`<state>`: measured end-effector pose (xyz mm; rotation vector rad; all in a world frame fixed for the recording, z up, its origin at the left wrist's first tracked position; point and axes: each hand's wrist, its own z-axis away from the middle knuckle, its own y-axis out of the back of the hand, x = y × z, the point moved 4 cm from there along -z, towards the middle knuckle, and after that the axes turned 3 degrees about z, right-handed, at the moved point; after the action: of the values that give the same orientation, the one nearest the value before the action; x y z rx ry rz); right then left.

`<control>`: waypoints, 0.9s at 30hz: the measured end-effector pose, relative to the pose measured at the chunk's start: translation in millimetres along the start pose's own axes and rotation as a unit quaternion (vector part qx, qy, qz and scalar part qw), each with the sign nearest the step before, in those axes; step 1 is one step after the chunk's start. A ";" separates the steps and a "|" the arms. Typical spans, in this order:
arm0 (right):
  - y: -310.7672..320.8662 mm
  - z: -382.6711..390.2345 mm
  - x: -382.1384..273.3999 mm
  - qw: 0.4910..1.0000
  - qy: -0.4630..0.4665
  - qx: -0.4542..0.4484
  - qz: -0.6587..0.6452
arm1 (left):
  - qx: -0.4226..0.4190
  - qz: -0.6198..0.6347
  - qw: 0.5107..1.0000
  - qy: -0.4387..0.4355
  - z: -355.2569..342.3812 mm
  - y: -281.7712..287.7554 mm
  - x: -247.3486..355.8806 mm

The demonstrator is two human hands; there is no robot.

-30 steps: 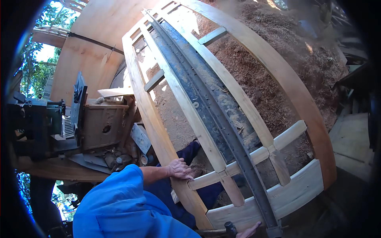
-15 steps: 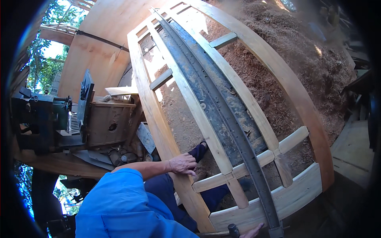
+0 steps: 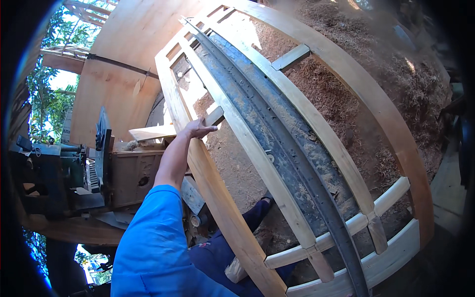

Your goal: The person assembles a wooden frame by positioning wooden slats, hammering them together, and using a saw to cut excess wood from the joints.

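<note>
A large wooden frame [image 3: 225, 203] of long rails, short crosspieces and end boards lies in front of me. My left hand [image 3: 199, 129] reaches far up its left rail, lying on the rail beside a short crosspiece [image 3: 214, 116]. Its visible fingers are stretched out toward the crosspiece, and it holds no tool. Along the frame's middle runs a long dark metal bar [image 3: 292, 143] with holes, resembling a bar clamp. Near me, a pale cross rail [image 3: 292, 256] joins the long rails, with short pieces standing off it toward the curved end board [image 3: 403, 247]. My right hand is out of view.
Brown wood shavings [image 3: 415, 94] are heaped along the right side. Plywood sheets [image 3: 118, 74] stand at the far left, near a dark machine [image 3: 49, 168] and a wooden box [image 3: 133, 168]. My leg [image 3: 255, 213] extends beneath the frame.
My left hand has slid from the near part of the left rail up to the short crosspiece. My right hand and the hammer by it have left the view at the lower edge.
</note>
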<state>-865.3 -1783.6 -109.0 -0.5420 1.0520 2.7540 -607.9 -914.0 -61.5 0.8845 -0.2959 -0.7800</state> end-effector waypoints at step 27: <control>-13.6 -16.5 -0.2 1.000 -0.015 0.020 0.018 | 0.135 -0.069 0.985 -0.086 9.2 -1.8 3.9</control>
<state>-857.0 -1784.5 -128.7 -0.4792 1.1172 2.7567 -610.9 -922.9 -57.6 1.1028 -0.5060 -0.9620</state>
